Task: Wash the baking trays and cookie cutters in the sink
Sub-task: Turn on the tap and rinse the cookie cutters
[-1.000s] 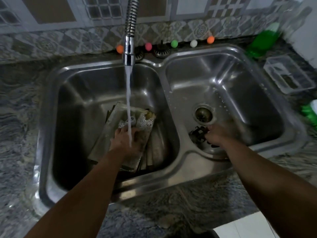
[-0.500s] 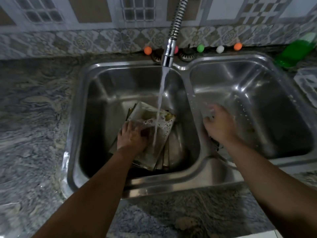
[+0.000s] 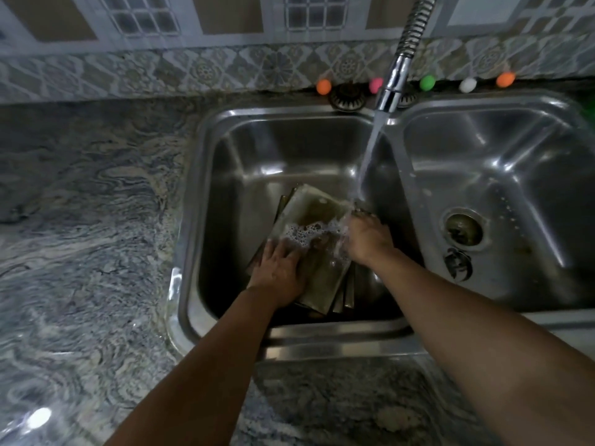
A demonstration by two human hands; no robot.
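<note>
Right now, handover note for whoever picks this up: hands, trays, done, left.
Left hand: flat, pressing on the top tray of the stack of dull metal baking trays in the left basin of the stainless double sink.
Right hand: on the tray's right edge under the running water; the water blurs its fingers, so the grip cannot be told.
Chrome spring-neck tap: on, stream landing at the tray's far right corner.
Done: top tray soaped, white suds across its middle.
Left: rinse it, wash the trays beneath. A dark small object lies by the right basin's drain; too unclear to identify.
</note>
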